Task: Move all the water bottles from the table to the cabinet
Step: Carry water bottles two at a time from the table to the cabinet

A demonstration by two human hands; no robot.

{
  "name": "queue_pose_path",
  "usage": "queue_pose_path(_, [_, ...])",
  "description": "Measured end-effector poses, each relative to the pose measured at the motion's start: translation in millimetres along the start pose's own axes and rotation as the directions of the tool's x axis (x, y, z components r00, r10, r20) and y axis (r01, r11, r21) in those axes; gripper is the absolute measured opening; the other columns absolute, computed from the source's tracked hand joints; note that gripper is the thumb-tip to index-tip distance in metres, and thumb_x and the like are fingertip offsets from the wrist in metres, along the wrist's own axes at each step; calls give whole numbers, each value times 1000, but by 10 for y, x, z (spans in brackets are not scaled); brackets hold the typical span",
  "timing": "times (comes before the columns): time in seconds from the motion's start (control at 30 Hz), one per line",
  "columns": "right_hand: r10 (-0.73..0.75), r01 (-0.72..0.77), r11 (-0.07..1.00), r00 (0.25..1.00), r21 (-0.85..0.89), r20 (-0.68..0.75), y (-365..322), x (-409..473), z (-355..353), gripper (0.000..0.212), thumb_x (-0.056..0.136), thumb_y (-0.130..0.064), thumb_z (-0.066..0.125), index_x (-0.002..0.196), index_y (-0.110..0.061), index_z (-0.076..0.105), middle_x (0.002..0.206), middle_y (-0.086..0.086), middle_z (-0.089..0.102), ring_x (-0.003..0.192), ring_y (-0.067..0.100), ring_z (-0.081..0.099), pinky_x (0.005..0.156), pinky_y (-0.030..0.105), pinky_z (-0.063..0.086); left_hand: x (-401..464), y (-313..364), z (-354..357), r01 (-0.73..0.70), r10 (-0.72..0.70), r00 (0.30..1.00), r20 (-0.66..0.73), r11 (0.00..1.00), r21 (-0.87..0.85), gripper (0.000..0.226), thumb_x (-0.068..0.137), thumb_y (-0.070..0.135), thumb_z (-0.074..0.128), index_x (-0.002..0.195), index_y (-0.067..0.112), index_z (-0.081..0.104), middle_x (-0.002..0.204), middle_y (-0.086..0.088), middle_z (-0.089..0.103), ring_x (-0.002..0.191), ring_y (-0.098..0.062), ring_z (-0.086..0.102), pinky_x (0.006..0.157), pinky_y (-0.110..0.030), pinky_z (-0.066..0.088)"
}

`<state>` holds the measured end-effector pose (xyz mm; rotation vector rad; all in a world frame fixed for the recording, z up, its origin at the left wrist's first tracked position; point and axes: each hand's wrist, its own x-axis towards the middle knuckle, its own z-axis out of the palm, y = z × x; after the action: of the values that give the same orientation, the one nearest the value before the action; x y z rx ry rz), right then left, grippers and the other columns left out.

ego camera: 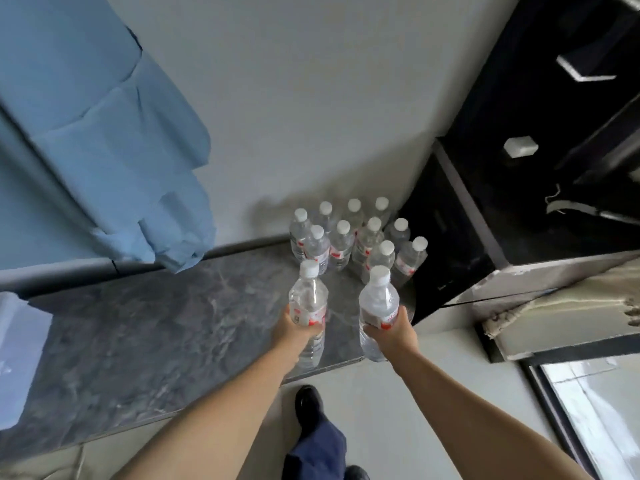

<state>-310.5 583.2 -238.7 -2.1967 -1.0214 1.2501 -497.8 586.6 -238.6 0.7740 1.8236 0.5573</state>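
Observation:
My left hand (294, 329) grips a clear water bottle (308, 296) with a white cap and red label, held upright above the grey marble table (145, 327). My right hand (394, 329) grips a second such bottle (377, 299) beside it. Behind them, several more white-capped bottles (356, 237) stand clustered at the table's far right corner against the wall. A dark cabinet (540, 168) stands right of the table.
A blue cloth (114, 140) hangs over the wall at the left, above the table's back edge. A pale object (17, 355) lies at the table's left end. My shoe (308, 407) and trouser leg are on the floor below the table's front edge.

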Motion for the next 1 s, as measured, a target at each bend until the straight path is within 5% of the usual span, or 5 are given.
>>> queue_pose_path(0.43, [10, 10, 989, 992, 151, -129, -102, 1656, 975, 61, 75, -29, 76, 127, -28, 44, 121, 2, 64, 112, 29, 60, 84, 31, 42, 1612, 43, 860, -245, 213, 964, -161, 945, -217, 52, 71, 14, 83, 114, 23, 54, 108, 1, 67, 97, -13, 64, 84, -22, 47])
queue_pose_path(0.57, [57, -22, 976, 986, 216, -157, -23, 1834, 1186, 68, 77, -32, 76, 133, -36, 39, 128, -1, 61, 116, 26, 58, 89, 31, 41, 1859, -147, 1058, -246, 221, 968, -119, 932, -266, 55, 74, 10, 81, 116, 27, 51, 107, 10, 66, 99, -3, 63, 80, -1, 44])
queue_pose_path(0.7, [112, -85, 971, 987, 222, -112, 60, 1890, 1233, 78, 80, -27, 73, 143, -40, 28, 130, 2, 59, 120, 27, 55, 87, 30, 37, 1939, -320, 1121, -188, 184, 982, -35, 959, -212, 56, 75, 17, 80, 119, 32, 48, 106, 5, 67, 95, -13, 66, 69, -3, 46])
queue_pose_path(0.87, [121, -109, 982, 990, 154, -68, 47, 1940, 1187, 79, 83, -27, 69, 147, -37, 23, 132, 4, 58, 120, 29, 55, 90, 32, 40, 1954, -352, 1134, -186, 186, 982, -14, 968, -167, 52, 73, 21, 83, 104, 45, 48, 103, 26, 59, 90, 29, 53, 71, 6, 39])
queue_pose_path(1.0, [102, -99, 992, 994, 81, -31, 1, 1912, 1145, 75, 84, -27, 68, 145, -35, 24, 134, 4, 57, 121, 30, 54, 96, 38, 43, 1979, -338, 1140, -209, 210, 978, -11, 963, -169, 52, 73, 13, 81, 102, 42, 48, 101, 22, 59, 90, 28, 53, 71, 6, 38])
